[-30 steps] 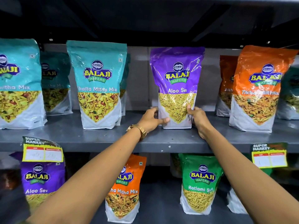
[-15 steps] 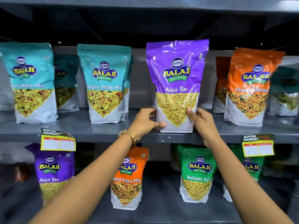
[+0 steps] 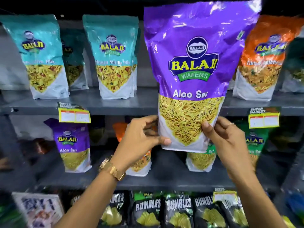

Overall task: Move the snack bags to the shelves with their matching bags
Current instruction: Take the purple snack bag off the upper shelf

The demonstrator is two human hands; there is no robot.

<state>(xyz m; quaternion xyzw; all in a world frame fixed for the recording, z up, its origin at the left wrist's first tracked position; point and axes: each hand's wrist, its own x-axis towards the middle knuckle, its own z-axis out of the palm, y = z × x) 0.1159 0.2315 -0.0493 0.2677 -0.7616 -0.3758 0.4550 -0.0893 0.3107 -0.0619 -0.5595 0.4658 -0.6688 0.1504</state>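
Large purple Aloo Sev bag [image 3: 195,76] held upright in the air in front of the upper shelf [image 3: 115,102], both hands clamped on its lower corners: left hand [image 3: 139,139], right hand [image 3: 228,140]. Upper shelf: two front teal Mix bags [image 3: 42,63], one orange bag [image 3: 261,63]. Middle shelf: one smaller Aloo Sev bag [image 3: 74,145]; two yellow price tags [image 3: 74,115] on shelf edges.

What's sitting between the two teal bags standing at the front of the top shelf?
In the head view, a third teal bag stands further back on the shelf, showing in the gap between the left teal bag and the right one.
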